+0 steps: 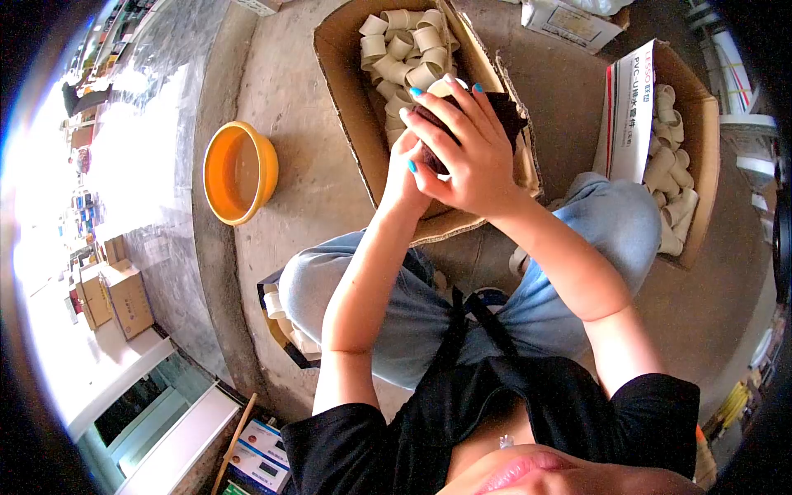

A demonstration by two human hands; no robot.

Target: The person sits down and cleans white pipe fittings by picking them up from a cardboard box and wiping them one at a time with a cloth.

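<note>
My right hand [474, 161], its nails painted blue, is wrapped over a dark brown cloth [505, 115]. My left hand [404, 173] is closed around the same bundle from the left and below, and most of its fingers are hidden. Between the hands, a pale edge of what looks like a PVC pipe fitting [452, 83] shows at the top of the cloth. Both hands are held above an open cardboard box [351, 115] with many cream pipe fittings [403, 45] heaped at its far end.
A yellow basin [271, 169] stands on the concrete floor to the left. On the right is a printed carton [631, 115] of pipe fittings. A smaller box [280, 334] with fittings is beside my left knee. Another carton [569, 25] stands at the back.
</note>
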